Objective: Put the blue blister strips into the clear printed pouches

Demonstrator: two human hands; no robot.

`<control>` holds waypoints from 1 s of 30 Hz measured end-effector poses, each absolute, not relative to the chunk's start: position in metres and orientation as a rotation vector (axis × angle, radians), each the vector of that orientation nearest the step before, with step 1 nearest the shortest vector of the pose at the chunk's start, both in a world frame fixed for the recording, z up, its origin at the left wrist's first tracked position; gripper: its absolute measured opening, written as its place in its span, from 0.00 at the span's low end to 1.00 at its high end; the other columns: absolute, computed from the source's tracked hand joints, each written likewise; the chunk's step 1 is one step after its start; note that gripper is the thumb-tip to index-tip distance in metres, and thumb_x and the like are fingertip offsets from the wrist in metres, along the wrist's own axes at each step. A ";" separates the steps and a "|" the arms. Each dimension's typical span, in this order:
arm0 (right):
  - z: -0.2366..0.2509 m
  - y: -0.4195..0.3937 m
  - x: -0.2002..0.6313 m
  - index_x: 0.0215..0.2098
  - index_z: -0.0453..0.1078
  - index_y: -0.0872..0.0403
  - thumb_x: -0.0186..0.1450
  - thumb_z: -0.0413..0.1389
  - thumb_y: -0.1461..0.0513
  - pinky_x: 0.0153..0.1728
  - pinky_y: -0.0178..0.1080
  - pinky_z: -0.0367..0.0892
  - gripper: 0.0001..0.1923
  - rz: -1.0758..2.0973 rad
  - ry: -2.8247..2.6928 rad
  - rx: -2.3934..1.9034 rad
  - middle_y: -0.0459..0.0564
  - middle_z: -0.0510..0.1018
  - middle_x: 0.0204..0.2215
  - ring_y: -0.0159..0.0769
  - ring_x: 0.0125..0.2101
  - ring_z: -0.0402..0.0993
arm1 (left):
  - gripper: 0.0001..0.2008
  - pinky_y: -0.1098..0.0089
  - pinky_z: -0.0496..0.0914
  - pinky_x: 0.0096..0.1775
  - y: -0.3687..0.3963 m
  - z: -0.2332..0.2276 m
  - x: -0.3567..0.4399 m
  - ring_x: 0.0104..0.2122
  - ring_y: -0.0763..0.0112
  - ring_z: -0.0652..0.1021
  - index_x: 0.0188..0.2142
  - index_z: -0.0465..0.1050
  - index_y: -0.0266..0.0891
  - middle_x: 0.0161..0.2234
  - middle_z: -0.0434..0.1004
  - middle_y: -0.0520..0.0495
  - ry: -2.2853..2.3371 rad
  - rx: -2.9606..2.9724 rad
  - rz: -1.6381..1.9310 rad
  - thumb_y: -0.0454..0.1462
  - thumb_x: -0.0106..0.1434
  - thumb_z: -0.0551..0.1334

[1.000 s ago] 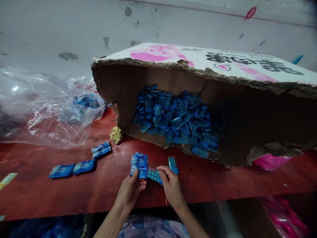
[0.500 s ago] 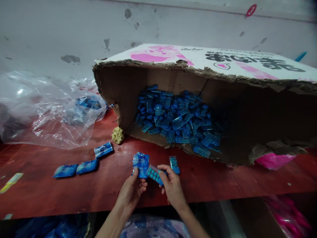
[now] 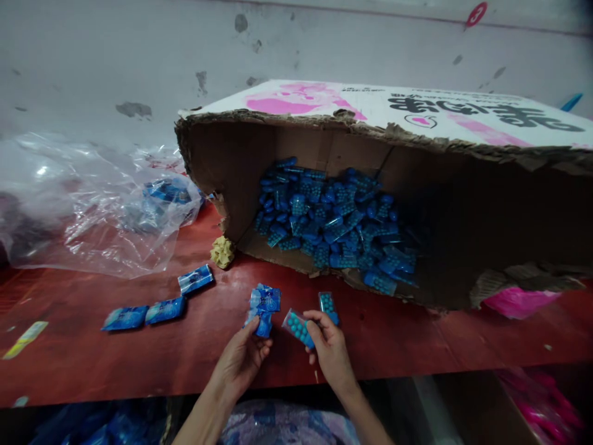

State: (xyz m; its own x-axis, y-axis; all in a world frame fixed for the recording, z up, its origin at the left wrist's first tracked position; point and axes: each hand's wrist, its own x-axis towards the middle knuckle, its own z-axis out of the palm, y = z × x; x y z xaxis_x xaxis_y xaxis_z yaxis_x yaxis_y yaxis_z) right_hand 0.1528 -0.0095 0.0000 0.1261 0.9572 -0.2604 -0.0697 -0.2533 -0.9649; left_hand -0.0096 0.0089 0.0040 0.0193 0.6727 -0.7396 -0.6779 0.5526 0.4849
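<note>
Between the thumb and fingers of my left hand is a blue printed sachet. Just beyond it, another blue sachet lies on the red table, partly overlapped. My right hand pinches a clear flat case of turquoise beads by its blue end, tilted, a small gap away from the sachet. A second bead case rests on the table behind my right fingers. Many more bead cases are heaped inside the cardboard box lying on its side.
The torn-edged cardboard box fills the back right. Several filled blue packets lie at left, with a clear plastic bag behind them. A crumpled yellowish lump sits by the box corner. Pink plastic lies at the right.
My hands have moved slightly apart. The bead case in my right hand has shifted right, away from the sachet held in my left hand.
</note>
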 end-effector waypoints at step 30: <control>0.004 -0.015 0.139 0.38 0.69 0.52 0.63 0.49 0.64 0.37 0.32 0.67 0.08 0.910 -1.487 -1.271 0.47 0.75 0.33 0.33 0.35 0.72 | 0.14 0.75 0.65 0.19 0.003 0.007 -0.014 0.16 0.74 0.72 0.23 0.70 0.33 0.17 0.73 0.50 1.194 0.395 1.032 0.42 0.44 0.68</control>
